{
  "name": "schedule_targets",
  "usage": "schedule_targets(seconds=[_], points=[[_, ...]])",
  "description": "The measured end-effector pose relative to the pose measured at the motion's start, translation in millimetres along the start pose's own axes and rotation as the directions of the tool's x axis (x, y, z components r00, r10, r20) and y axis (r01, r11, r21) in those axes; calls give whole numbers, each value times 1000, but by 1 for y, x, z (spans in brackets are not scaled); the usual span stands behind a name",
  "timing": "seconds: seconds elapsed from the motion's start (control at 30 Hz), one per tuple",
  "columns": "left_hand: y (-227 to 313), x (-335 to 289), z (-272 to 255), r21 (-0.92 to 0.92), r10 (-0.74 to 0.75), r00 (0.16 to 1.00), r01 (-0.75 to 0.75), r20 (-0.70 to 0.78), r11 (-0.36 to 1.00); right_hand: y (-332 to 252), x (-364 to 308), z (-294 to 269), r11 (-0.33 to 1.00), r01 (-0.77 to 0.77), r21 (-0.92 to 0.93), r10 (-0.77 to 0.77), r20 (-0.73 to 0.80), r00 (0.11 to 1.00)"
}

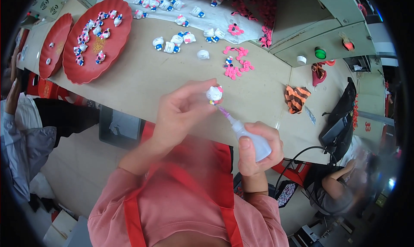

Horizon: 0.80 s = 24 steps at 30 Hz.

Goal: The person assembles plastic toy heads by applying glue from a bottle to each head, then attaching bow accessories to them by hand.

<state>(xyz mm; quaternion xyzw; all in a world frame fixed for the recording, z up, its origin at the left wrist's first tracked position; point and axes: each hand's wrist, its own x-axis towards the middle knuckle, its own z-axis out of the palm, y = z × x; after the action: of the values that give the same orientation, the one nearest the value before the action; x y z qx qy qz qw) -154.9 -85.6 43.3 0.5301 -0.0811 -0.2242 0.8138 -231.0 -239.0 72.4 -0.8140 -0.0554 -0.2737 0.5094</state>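
Between the fingertips of my left hand (179,111) is a small white cat figurine (214,93) with a pink bow. My right hand (269,143) is wrapped round a translucent squeeze bottle (258,147). Its thin purple nozzle (224,112) points up to the figurine's underside, at or very near it; I cannot tell if they touch. Beyond my hands, small pink pieces (234,71) lie in a loose cluster on the table (254,98). A lone white head (203,54) sits close by, with several blue-and-white figurines (171,46) behind it.
A scalloped red plate (114,59) holding bow-topped figurines stands at left, beside another red plate (51,55). More figurines lie on a white sheet (129,3) at the back. A green-grey metal cabinet (330,42), striped cloth (296,98) and black bag (345,113) are at right. People sit on both sides.
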Motion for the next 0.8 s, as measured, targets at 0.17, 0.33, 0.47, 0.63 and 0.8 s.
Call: schedule_targets(seconds=[0.17, 0.33, 0.47, 0.63, 0.8], points=[[-12, 6, -2, -213, -127, 991, 132, 34, 968, 5, 1, -10, 606, -598, 525, 689, 29, 724], [-14, 16, 0, -370, -317, 940, 340, 123, 865, 79, -1, -57, 787, -423, 450, 576, -291, 763], [-30, 29, 30, -222, -258, 956, 285, 143, 933, 120, 4, -94, 561, -426, -710, 177, -400, 899], [-33, 32, 51, -21, -232, 966, 236, 118, 972, 96, 15, -87, 706, -708, 28, 683, -293, 669], [-49, 29, 59, -50, -88, 987, 96, 137, 994, 53, 6, -47, 891, -394, 224, 424, -104, 900]])
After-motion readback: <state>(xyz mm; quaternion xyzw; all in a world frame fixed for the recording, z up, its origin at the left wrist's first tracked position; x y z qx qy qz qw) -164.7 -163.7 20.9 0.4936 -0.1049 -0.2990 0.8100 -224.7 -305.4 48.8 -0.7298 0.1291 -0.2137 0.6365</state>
